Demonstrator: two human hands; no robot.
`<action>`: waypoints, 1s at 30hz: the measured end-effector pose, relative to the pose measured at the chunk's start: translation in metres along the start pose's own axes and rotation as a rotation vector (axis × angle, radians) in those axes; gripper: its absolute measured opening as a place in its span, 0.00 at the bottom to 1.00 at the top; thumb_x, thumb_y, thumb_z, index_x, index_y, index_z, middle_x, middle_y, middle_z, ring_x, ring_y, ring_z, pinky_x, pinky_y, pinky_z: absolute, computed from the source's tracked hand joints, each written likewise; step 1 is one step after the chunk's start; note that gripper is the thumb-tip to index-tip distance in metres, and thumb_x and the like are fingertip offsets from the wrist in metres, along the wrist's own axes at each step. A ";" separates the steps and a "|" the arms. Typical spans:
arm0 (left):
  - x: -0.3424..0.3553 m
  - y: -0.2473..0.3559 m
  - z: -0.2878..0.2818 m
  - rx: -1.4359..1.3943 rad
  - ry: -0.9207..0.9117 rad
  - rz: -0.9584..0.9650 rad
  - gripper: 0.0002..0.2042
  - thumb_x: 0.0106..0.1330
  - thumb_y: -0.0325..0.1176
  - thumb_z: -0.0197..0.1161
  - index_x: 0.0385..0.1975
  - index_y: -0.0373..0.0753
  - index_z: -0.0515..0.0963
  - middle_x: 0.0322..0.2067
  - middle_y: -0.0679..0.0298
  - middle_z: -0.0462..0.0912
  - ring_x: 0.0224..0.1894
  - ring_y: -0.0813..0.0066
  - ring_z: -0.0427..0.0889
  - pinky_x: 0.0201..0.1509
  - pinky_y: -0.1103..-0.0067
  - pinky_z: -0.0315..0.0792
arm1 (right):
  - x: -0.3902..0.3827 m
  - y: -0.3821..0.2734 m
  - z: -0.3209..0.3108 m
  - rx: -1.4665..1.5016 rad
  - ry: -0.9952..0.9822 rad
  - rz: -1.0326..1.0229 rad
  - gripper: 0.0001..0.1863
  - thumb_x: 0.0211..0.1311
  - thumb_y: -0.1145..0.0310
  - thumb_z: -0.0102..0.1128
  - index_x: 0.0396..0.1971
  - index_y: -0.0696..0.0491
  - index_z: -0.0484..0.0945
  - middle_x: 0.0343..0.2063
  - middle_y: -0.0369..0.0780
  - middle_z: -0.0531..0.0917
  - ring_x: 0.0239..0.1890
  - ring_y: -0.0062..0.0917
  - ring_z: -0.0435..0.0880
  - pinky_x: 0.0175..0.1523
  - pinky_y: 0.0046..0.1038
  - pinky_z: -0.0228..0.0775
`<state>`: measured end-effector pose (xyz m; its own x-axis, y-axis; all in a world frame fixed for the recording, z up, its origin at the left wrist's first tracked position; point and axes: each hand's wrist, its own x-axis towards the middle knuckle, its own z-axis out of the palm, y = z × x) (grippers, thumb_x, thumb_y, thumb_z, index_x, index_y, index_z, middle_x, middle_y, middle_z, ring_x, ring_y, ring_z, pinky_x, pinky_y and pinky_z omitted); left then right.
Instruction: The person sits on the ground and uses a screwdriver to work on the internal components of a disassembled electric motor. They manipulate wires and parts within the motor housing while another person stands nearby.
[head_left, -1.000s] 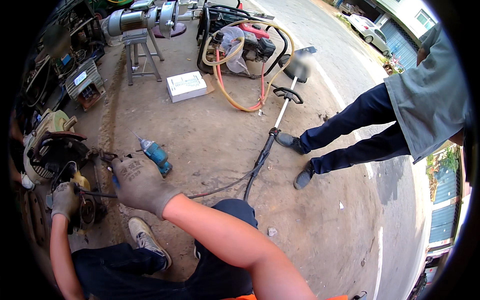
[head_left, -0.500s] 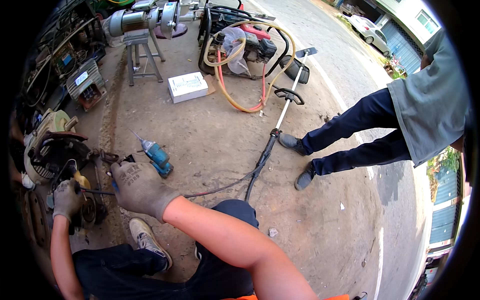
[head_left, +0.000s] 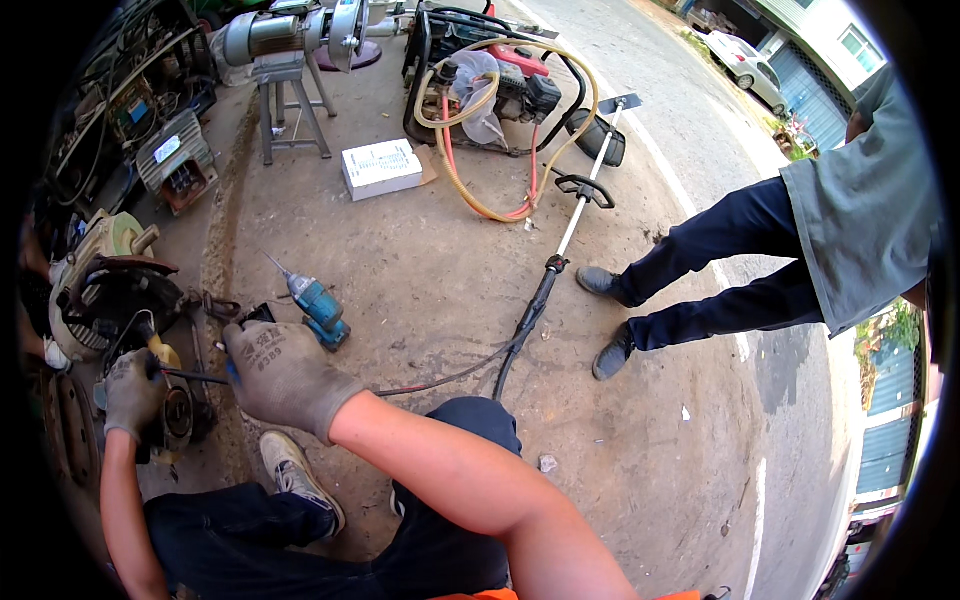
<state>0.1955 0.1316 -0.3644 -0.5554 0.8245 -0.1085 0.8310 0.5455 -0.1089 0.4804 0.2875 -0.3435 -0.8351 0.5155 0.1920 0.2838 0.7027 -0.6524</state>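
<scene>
A black cable (head_left: 200, 377) stretches between my two gloved hands. My left hand (head_left: 135, 392) is closed around its left end, beside a small round metal engine part (head_left: 178, 412) on the ground. My right hand (head_left: 285, 375), in a grey work glove with printing on its back, is closed on the same cable. Past my right wrist, a cable with a reddish stretch leads to the long pole of a brush cutter (head_left: 540, 300) lying on the concrete. Just beyond my right hand lies a teal cordless driver (head_left: 318, 308) with a long thin bit. My fingertips are partly hidden.
Old motors and machine parts (head_left: 110, 290) crowd the left side. Farther off are a white box (head_left: 382, 170), a motor on a metal stand (head_left: 290, 90) and a framed engine with hoses (head_left: 490, 95). A person (head_left: 720, 240) stands at the right, near the pole.
The scene has shifted slightly to the right in the view. Both hands keep their hold on the cable, with hardly any visible movement.
</scene>
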 end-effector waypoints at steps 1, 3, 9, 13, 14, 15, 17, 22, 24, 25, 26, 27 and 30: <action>0.000 -0.003 0.004 -0.011 0.033 0.010 0.22 0.57 0.38 0.62 0.51 0.36 0.75 0.48 0.49 0.79 0.54 0.51 0.75 0.59 0.62 0.67 | 0.000 0.000 0.000 0.007 -0.006 0.002 0.11 0.57 0.66 0.57 0.36 0.58 0.77 0.30 0.48 0.83 0.34 0.40 0.85 0.40 0.38 0.77; -0.001 -0.013 0.014 -0.032 0.100 0.029 0.22 0.57 0.39 0.62 0.51 0.36 0.75 0.48 0.49 0.79 0.54 0.50 0.75 0.59 0.62 0.68 | 0.000 0.001 -0.001 0.023 -0.018 0.005 0.11 0.57 0.66 0.57 0.36 0.58 0.76 0.30 0.48 0.83 0.34 0.41 0.85 0.40 0.38 0.77; -0.009 0.012 -0.014 -0.020 -0.070 -0.033 0.21 0.59 0.41 0.62 0.50 0.37 0.76 0.47 0.49 0.79 0.54 0.51 0.76 0.58 0.62 0.68 | -0.002 0.002 0.000 0.032 -0.010 -0.038 0.11 0.57 0.67 0.56 0.37 0.58 0.76 0.31 0.49 0.83 0.35 0.41 0.85 0.40 0.38 0.76; -0.008 0.010 -0.008 -0.016 -0.043 -0.006 0.20 0.58 0.40 0.63 0.49 0.37 0.76 0.45 0.49 0.80 0.52 0.50 0.77 0.56 0.63 0.70 | -0.001 0.000 -0.001 0.043 -0.010 -0.013 0.12 0.57 0.67 0.56 0.37 0.58 0.76 0.31 0.49 0.83 0.37 0.40 0.85 0.41 0.39 0.76; -0.008 0.010 -0.007 -0.024 -0.040 0.003 0.20 0.58 0.40 0.64 0.48 0.37 0.77 0.45 0.49 0.80 0.52 0.50 0.77 0.56 0.63 0.70 | -0.002 0.000 -0.001 0.047 -0.010 -0.009 0.12 0.57 0.67 0.56 0.38 0.58 0.76 0.31 0.49 0.83 0.37 0.40 0.85 0.41 0.39 0.76; -0.008 0.010 -0.006 -0.031 -0.036 0.012 0.19 0.57 0.39 0.64 0.47 0.37 0.77 0.44 0.49 0.80 0.51 0.50 0.77 0.55 0.63 0.70 | -0.002 0.000 -0.001 0.052 -0.011 -0.006 0.12 0.57 0.67 0.56 0.38 0.58 0.76 0.31 0.49 0.83 0.37 0.41 0.85 0.41 0.39 0.76; -0.009 0.015 -0.010 -0.044 -0.051 0.015 0.19 0.57 0.39 0.65 0.46 0.37 0.77 0.43 0.49 0.81 0.50 0.50 0.77 0.54 0.62 0.71 | -0.003 0.003 0.002 0.048 0.016 -0.013 0.12 0.57 0.67 0.56 0.37 0.58 0.76 0.31 0.49 0.83 0.37 0.40 0.85 0.41 0.39 0.76; -0.010 0.008 -0.008 -0.064 -0.044 0.054 0.18 0.54 0.39 0.67 0.42 0.36 0.78 0.41 0.49 0.81 0.48 0.50 0.78 0.53 0.62 0.71 | -0.001 0.002 0.006 0.017 -0.008 -0.034 0.11 0.58 0.66 0.56 0.36 0.58 0.76 0.29 0.49 0.83 0.35 0.40 0.85 0.39 0.39 0.76; -0.011 0.017 -0.016 -0.078 -0.096 0.041 0.18 0.52 0.39 0.68 0.40 0.37 0.78 0.40 0.49 0.81 0.47 0.50 0.78 0.52 0.62 0.72 | -0.001 0.002 0.007 0.015 -0.007 -0.033 0.11 0.58 0.66 0.55 0.35 0.58 0.76 0.28 0.49 0.83 0.34 0.40 0.85 0.38 0.39 0.76; -0.012 0.022 -0.018 -0.087 -0.118 0.029 0.18 0.51 0.39 0.68 0.40 0.37 0.78 0.40 0.50 0.81 0.47 0.50 0.78 0.52 0.62 0.72 | -0.001 0.002 0.007 0.032 -0.010 -0.034 0.11 0.58 0.66 0.55 0.35 0.58 0.76 0.28 0.49 0.83 0.34 0.40 0.85 0.38 0.40 0.76; -0.013 0.026 -0.022 -0.093 -0.139 0.018 0.18 0.51 0.39 0.68 0.39 0.37 0.79 0.40 0.50 0.82 0.47 0.50 0.79 0.52 0.63 0.72 | -0.003 0.003 0.005 0.051 -0.009 -0.035 0.11 0.58 0.66 0.55 0.35 0.58 0.76 0.28 0.49 0.83 0.33 0.41 0.85 0.38 0.40 0.76; -0.015 0.029 -0.025 -0.102 -0.158 0.004 0.18 0.50 0.39 0.68 0.39 0.38 0.79 0.40 0.50 0.82 0.47 0.51 0.79 0.52 0.63 0.72 | -0.003 0.002 0.005 0.067 -0.011 -0.040 0.11 0.58 0.66 0.55 0.35 0.58 0.75 0.28 0.49 0.83 0.33 0.41 0.84 0.38 0.40 0.76; -0.016 0.035 -0.033 -0.094 -0.209 0.012 0.18 0.49 0.38 0.69 0.39 0.38 0.79 0.40 0.51 0.82 0.47 0.51 0.79 0.52 0.63 0.72 | -0.004 0.001 0.005 0.065 0.000 -0.049 0.11 0.59 0.66 0.55 0.35 0.58 0.76 0.28 0.50 0.83 0.33 0.41 0.84 0.38 0.41 0.76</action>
<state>0.2349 0.1422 -0.3338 -0.5314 0.7874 -0.3125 0.8316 0.5552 -0.0153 0.4818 0.2842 -0.3484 -0.8472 0.4812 0.2251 0.2113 0.6940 -0.6883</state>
